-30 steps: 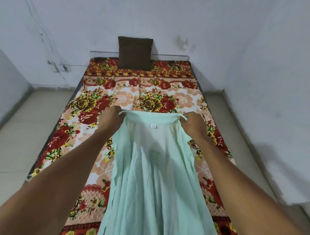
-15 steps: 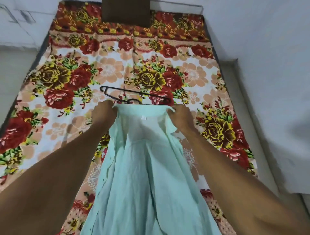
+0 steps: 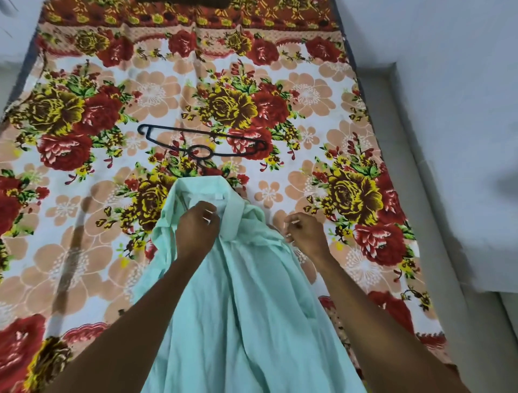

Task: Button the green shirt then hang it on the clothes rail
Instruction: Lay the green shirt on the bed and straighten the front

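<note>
The pale green shirt (image 3: 246, 308) lies lengthwise on the flowered bed cover (image 3: 330, 92), collar (image 3: 207, 190) pointing away from me. My left hand (image 3: 196, 230) rests on the shirt just below the collar and grips the fabric there with curled fingers. At the shirt's right shoulder edge, my right hand (image 3: 305, 232) pinches the fabric with curled fingertips. A black clothes hanger (image 3: 179, 129) lies flat on the bed just beyond the collar, touching neither hand. No clothes rail is in view.
The bed fills most of the view. A pale tiled floor strip (image 3: 437, 224) and a white wall (image 3: 462, 98) run along its right side. A dark cushion edge (image 3: 213, 2) shows at the top.
The shirt has come down from being held up by its shoulders and now lies on the bed. My left hand moved in toward the collar. The view tilted down and the hanger came into sight.
</note>
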